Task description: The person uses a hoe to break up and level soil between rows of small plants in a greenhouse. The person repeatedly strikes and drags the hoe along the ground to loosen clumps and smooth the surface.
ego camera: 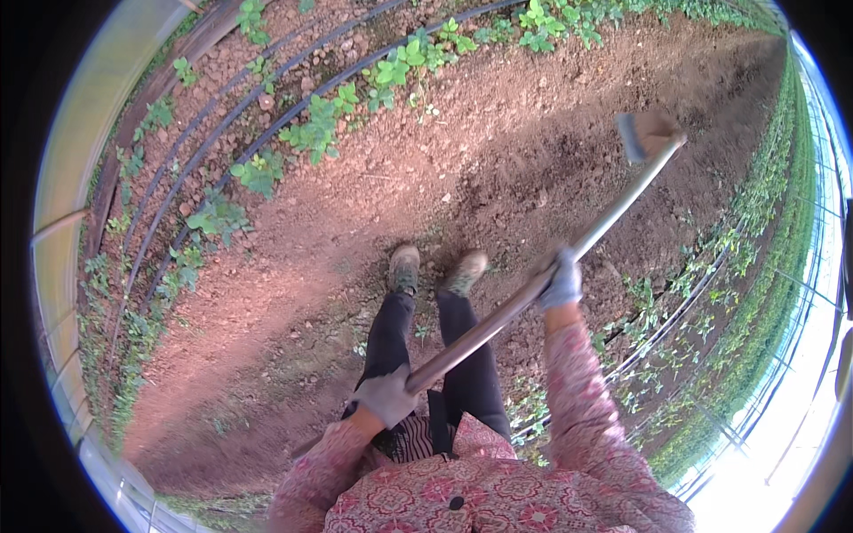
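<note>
A long-handled hoe (493, 323) slants across my body, its shaft rising from lower left to upper right. My left hand (385, 398), in a pale work glove, grips the butt end of the shaft close to my thigh. Farther up, my right hand (562, 278) in a grey-blue glove is closed around the middle of the shaft. The hoe's blade (643, 135) hangs in the air at the far end, blurred, with brown soil colour on it and a grey edge. Loose dark soil (546, 166) lies beneath and to the left of the blade.
Leafy young plants (316, 130) and black drip hoses (280, 123) run along the bed at upper left. On the right, another hose (693, 300) lies among vines (753, 286). My boots (404, 266) stand on bare soil. Translucent greenhouse sheeting (63, 246) borders the left.
</note>
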`<action>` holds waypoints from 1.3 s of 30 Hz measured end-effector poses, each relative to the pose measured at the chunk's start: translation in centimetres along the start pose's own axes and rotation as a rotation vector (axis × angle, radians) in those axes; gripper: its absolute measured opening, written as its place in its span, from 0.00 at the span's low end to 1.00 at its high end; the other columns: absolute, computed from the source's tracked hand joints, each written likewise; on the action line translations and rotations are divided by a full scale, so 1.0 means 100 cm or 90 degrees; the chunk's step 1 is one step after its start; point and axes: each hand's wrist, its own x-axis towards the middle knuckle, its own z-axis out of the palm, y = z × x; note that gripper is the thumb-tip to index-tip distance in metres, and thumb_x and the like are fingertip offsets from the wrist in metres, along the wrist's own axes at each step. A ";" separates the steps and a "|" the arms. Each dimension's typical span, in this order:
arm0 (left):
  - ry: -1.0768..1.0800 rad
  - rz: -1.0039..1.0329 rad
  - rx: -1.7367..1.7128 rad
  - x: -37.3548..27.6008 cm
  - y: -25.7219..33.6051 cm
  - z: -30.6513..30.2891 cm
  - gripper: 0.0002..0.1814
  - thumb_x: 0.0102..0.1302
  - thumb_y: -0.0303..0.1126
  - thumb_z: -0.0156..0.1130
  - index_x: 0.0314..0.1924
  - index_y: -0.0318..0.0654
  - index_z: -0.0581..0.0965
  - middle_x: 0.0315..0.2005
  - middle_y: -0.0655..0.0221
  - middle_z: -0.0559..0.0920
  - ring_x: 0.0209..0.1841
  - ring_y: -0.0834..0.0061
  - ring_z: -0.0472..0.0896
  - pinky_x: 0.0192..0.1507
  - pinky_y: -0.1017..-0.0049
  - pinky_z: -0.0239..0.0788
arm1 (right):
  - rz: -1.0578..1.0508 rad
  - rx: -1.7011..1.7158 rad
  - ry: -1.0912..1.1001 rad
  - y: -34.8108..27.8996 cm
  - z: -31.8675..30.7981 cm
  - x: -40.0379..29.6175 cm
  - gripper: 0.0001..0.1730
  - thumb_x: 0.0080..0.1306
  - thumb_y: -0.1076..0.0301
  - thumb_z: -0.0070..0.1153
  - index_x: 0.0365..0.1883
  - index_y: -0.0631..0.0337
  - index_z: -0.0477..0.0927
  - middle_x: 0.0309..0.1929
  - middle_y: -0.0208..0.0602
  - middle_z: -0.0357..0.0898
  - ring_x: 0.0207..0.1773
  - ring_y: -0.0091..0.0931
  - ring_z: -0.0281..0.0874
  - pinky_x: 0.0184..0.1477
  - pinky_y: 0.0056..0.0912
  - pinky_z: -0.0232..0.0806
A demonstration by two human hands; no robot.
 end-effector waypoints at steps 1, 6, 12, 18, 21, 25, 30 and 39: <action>0.002 0.032 -0.028 0.011 0.013 -0.004 0.16 0.56 0.42 0.55 0.42 0.43 0.70 0.24 0.54 0.80 0.30 0.51 0.79 0.35 0.56 0.70 | 0.010 0.018 0.055 -0.024 0.014 0.004 0.09 0.57 0.64 0.54 0.20 0.49 0.68 0.11 0.25 0.66 0.12 0.21 0.64 0.14 0.25 0.62; -0.033 -0.009 -0.049 0.025 0.037 -0.012 0.16 0.58 0.43 0.52 0.39 0.41 0.69 0.29 0.52 0.80 0.34 0.51 0.79 0.39 0.55 0.69 | 0.059 -0.026 0.017 -0.003 -0.008 0.073 0.09 0.55 0.65 0.52 0.19 0.50 0.66 0.14 0.27 0.63 0.15 0.25 0.63 0.18 0.31 0.63; -0.102 -0.274 -0.018 -0.114 -0.037 0.025 0.19 0.55 0.44 0.55 0.39 0.39 0.68 0.30 0.48 0.79 0.35 0.48 0.78 0.39 0.54 0.68 | 0.374 0.002 0.040 0.183 -0.009 -0.038 0.09 0.56 0.61 0.53 0.22 0.51 0.68 0.14 0.29 0.66 0.15 0.28 0.66 0.19 0.32 0.64; -0.096 -0.155 0.019 -0.111 -0.056 0.067 0.17 0.53 0.44 0.56 0.38 0.42 0.68 0.26 0.52 0.79 0.32 0.49 0.78 0.36 0.54 0.68 | 0.258 0.093 -0.019 0.122 -0.035 -0.069 0.09 0.55 0.65 0.53 0.19 0.53 0.67 0.14 0.30 0.65 0.16 0.27 0.65 0.19 0.33 0.63; 0.023 -0.029 0.018 -0.054 -0.048 0.088 0.15 0.55 0.43 0.55 0.38 0.44 0.70 0.24 0.54 0.80 0.30 0.51 0.79 0.35 0.55 0.70 | 0.074 0.053 -0.099 0.059 -0.042 -0.043 0.15 0.56 0.62 0.53 0.13 0.51 0.65 0.11 0.28 0.64 0.13 0.26 0.63 0.18 0.31 0.64; 0.092 0.067 0.012 0.017 0.009 0.058 0.14 0.57 0.43 0.53 0.39 0.44 0.71 0.23 0.55 0.80 0.28 0.54 0.80 0.33 0.57 0.71 | 0.003 -0.006 0.002 -0.018 -0.032 0.013 0.13 0.57 0.63 0.52 0.15 0.50 0.66 0.11 0.27 0.64 0.12 0.24 0.63 0.18 0.28 0.65; 0.033 -0.035 -0.045 0.003 0.027 0.026 0.19 0.56 0.44 0.55 0.41 0.38 0.70 0.26 0.50 0.79 0.31 0.50 0.79 0.35 0.56 0.71 | 0.059 -0.063 0.030 0.029 -0.025 0.055 0.10 0.49 0.64 0.55 0.17 0.54 0.67 0.14 0.34 0.66 0.15 0.31 0.64 0.20 0.36 0.62; -0.168 -0.251 -0.071 -0.182 -0.054 0.053 0.26 0.52 0.50 0.58 0.44 0.39 0.69 0.31 0.47 0.79 0.38 0.49 0.77 0.41 0.58 0.68 | 0.425 0.044 0.050 0.181 -0.025 -0.111 0.09 0.55 0.65 0.55 0.21 0.51 0.67 0.14 0.27 0.65 0.14 0.26 0.65 0.18 0.36 0.64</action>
